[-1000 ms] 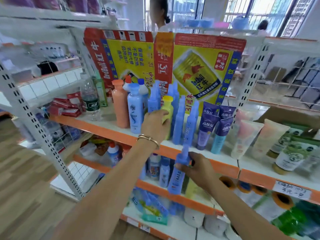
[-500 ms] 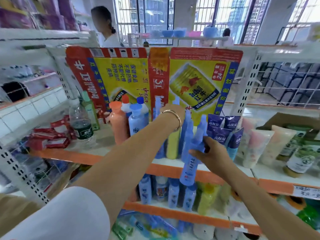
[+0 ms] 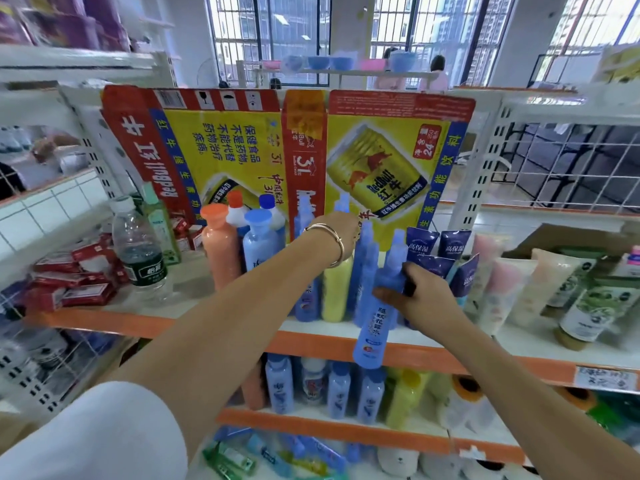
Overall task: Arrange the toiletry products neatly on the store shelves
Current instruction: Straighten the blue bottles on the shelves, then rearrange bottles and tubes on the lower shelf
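Bottle (image 3: 375, 320) gripped in right hand (image 3: 420, 299), centre frame; left hand (image 3: 341, 225), grip hidden, should part the row for upright placement.

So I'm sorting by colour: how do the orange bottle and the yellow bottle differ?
The orange bottle stands at the left of the row in plain view; the yellow bottle stands mid-row, its top hidden behind the left hand. The orange one shows a flared cap; the yellow one's cap is unseen. Both stand upright on the shelf.

Glossy plastic blue bottle (image 3: 375, 313), printed cardboard backing (image 3: 242, 147), metal bangle (image 3: 334, 242)
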### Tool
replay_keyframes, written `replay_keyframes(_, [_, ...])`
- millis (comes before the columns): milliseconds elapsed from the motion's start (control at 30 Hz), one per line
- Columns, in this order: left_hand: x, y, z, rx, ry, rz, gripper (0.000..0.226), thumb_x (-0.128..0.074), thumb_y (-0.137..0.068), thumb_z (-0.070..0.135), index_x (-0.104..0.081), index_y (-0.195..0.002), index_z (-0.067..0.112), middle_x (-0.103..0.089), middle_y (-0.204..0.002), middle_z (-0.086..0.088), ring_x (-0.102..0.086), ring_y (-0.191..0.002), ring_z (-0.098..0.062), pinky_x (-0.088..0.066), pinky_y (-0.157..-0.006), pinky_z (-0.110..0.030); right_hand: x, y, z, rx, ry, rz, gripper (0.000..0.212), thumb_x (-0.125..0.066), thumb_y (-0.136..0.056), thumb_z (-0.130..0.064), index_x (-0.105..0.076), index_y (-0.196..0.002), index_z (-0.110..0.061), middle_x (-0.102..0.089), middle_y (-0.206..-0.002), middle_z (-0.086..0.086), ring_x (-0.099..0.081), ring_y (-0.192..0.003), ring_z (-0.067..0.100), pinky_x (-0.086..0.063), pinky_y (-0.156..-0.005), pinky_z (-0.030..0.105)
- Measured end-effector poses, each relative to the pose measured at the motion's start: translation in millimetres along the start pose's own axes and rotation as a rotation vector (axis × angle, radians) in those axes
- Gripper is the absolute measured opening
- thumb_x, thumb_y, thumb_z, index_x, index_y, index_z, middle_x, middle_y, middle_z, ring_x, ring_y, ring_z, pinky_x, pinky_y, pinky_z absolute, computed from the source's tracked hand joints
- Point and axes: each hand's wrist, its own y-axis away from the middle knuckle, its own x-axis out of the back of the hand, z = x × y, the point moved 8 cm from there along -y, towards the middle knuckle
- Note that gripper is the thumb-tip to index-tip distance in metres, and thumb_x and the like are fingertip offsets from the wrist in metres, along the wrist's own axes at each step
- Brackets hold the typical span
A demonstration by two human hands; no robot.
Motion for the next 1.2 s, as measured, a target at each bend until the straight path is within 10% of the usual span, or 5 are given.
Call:
replay_keyframes(733, [16.8,108.0,-58.4,-0.005,0.343,-0.050,0.037,-0.071,-0.074,0.023,-0.057,-0.107,0.015,-0.048,-0.082,0.008,-0.046,-0.060,-0.006,-0.035,-0.051,-0.022,-56.7,-58.1,-60.3,-0.015,0.234,-0.124,0.048,-0.061,-0.088,-0.035,-0.048,-0.119,-0.001,-0.051,-0.091,0.007,-0.046,-0.084,0.025,-0.036,-0.068,0.035])
replay_keyframes(867, [7.8,107.4,-60.2,-0.002,0.390,-0.060,0.037,-0.072,-0.073,0.021,-0.057,-0.107,0.015,-0.057,-0.103,-0.004,-0.060,-0.086,-0.023,-0.052,-0.072,-0.037,-60.7,-63.6,-59.7,-0.052,0.241,-0.142,0.051,-0.061,-0.088,-0.033,-0.045,-0.124,-0.002,-0.059,-0.109,0.014,-0.054,-0.097,0.032,-0.044,-0.075,0.041])
replay_keyframes(1100, [-3.9,103.0,-49.3,-0.033,0.392,-0.087,0.041,-0.072,-0.074,0.021,-0.057,-0.112,0.014,-0.047,-0.099,0.002,-0.049,-0.086,-0.018,-0.042,-0.070,-0.029,-58.8,-73.0,-56.4,-0.125,0.203,-0.176,0.030,-0.058,-0.089,-0.026,-0.043,-0.109,-0.010,-0.044,-0.073,0.003,-0.046,-0.057,0.019,-0.042,-0.061,0.039])
replay_keyframes(1200, [-5.6,101.6,-40.4,-0.065,0.394,-0.083,0.041,-0.071,-0.075,0.020,-0.057,-0.113,0.013,-0.046,-0.098,0.003,-0.046,-0.084,-0.015,-0.038,-0.060,-0.022,-55.3,-74.1,-61.7,-0.104,0.159,-0.169,0.027,-0.054,-0.089,-0.021,-0.040,-0.111,-0.014,-0.048,-0.087,0.009,-0.045,-0.061,0.020,-0.041,-0.056,0.036])
